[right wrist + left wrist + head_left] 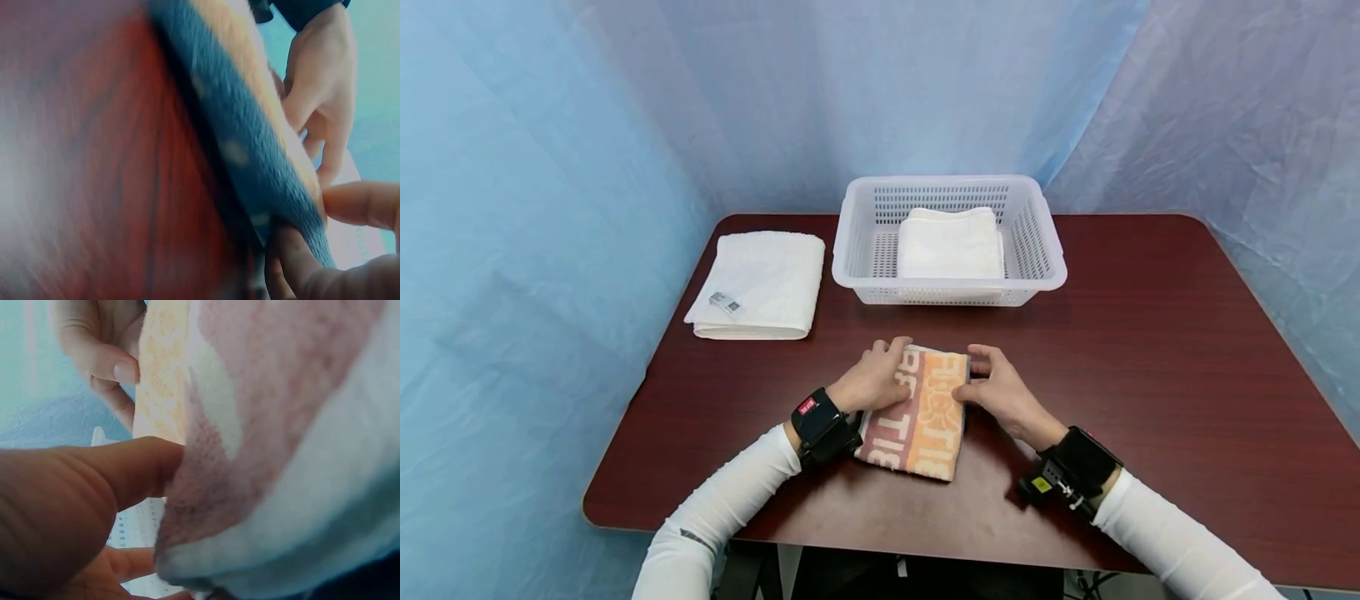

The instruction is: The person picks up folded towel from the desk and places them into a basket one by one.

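Note:
A folded towel [917,429] with orange and mauve bands and pale lettering is at the front middle of the table in the head view. My left hand [874,379] grips its left side, thumb over the printed face. On the opposite side, my right hand [1006,398] pinches the edge between thumb and fingers. The right wrist view shows the towel's blue side layer [244,137] with fingertips pressed against it. Close up in the left wrist view, a white layer [325,487] shows along the border beneath the mauve face.
Behind the towel stands a white plastic basket [850,258] holding folded white cloth [951,246]. At the table's back left lies a folded white towel [767,279] with a small label. The dark red table [1165,375] extends to the right, and pale blue sheeting [790,100] hangs behind.

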`<act>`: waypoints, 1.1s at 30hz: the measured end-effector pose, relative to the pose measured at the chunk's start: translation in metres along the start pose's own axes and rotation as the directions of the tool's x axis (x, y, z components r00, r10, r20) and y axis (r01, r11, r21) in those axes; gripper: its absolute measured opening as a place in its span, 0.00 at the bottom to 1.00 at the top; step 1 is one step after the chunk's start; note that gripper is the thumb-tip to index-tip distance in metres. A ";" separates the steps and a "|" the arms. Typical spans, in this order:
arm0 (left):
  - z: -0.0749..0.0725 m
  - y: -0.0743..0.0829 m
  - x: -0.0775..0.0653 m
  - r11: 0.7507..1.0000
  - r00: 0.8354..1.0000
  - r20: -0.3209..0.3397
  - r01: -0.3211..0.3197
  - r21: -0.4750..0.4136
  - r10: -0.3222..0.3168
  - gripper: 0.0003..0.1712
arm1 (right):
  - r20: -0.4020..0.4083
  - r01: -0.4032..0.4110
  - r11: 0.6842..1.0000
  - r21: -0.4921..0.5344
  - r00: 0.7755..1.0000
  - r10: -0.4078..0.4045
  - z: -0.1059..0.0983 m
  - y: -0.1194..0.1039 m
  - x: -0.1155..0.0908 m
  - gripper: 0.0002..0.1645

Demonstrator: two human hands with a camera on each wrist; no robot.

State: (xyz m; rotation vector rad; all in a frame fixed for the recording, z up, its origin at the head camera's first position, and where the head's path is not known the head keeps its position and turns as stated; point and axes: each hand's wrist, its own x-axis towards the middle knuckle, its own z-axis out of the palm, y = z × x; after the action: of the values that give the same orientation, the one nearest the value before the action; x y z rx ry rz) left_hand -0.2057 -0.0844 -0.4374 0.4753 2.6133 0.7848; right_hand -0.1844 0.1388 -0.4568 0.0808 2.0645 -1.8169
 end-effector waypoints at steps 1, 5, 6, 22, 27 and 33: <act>0.000 0.000 0.000 1.000 1.000 -0.001 0.002 0.015 -0.002 0.45 | -0.001 -0.018 0.999 0.038 1.000 0.018 0.001 0.000 -0.001 0.52; 0.000 0.000 0.000 0.997 1.000 -0.009 0.005 0.078 -0.005 0.48 | 0.014 -0.060 0.986 0.156 0.998 0.058 0.005 0.001 -0.006 0.51; 0.000 0.000 0.000 0.996 1.000 -0.010 0.002 0.089 -0.001 0.48 | 0.021 -0.065 0.982 0.178 0.998 0.062 0.006 0.002 -0.008 0.50; -0.002 -0.002 0.006 0.981 0.995 0.026 -0.095 0.171 0.092 0.46 | 0.132 -0.079 0.996 0.034 0.989 0.074 0.009 0.004 -0.029 0.53; -0.005 -0.003 0.007 0.981 0.996 0.064 -0.078 0.180 0.067 0.43 | 0.155 -0.038 0.999 0.022 0.987 0.034 0.013 0.007 -0.030 0.56; -0.010 -0.007 0.006 0.983 0.992 0.063 -0.115 0.144 0.107 0.33 | 0.161 0.036 0.999 -0.006 0.986 -0.034 0.015 0.010 -0.031 0.57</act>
State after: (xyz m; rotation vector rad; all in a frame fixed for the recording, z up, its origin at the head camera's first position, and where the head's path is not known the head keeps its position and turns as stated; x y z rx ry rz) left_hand -0.2163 -0.0917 -0.4351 0.6796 2.6228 0.6055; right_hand -0.1494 0.1322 -0.4573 -0.1022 1.9721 -1.7726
